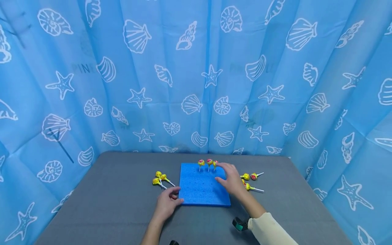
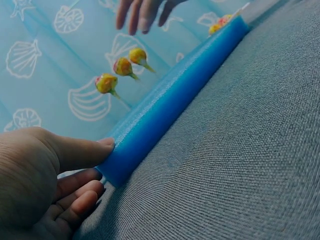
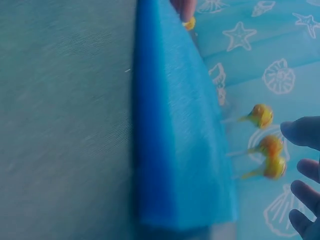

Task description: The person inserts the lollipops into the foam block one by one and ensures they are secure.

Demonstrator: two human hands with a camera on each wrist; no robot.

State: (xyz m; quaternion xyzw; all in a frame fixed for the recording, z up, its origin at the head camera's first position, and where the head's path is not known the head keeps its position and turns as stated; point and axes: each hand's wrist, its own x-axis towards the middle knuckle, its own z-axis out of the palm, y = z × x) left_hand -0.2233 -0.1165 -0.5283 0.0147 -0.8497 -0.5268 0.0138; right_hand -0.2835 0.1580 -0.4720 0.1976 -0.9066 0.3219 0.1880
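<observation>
Three yellow-and-red wrapped lollipops, among them the leftmost lollipop (image 1: 200,163), stand by their white sticks in a row near the far edge of a blue foam board (image 1: 202,190). My right hand (image 1: 231,178) hovers over the board's right side, fingers apart, by the rightmost lollipop (image 1: 215,163). In the right wrist view a gap shows between those fingertips (image 3: 295,131) and the lollipop heads. My left hand (image 1: 166,203) holds the board's near left corner; in the left wrist view the thumb (image 2: 85,150) lies on top and the other fingers curl at the side.
Three yellow lollipops (image 1: 157,181) lie left of the board on the grey cloth-covered table (image 1: 122,204). Several more, including one lollipop (image 1: 254,176), lie to the right, partly behind my right hand. A blue shell-patterned curtain (image 1: 171,85) hangs behind the table.
</observation>
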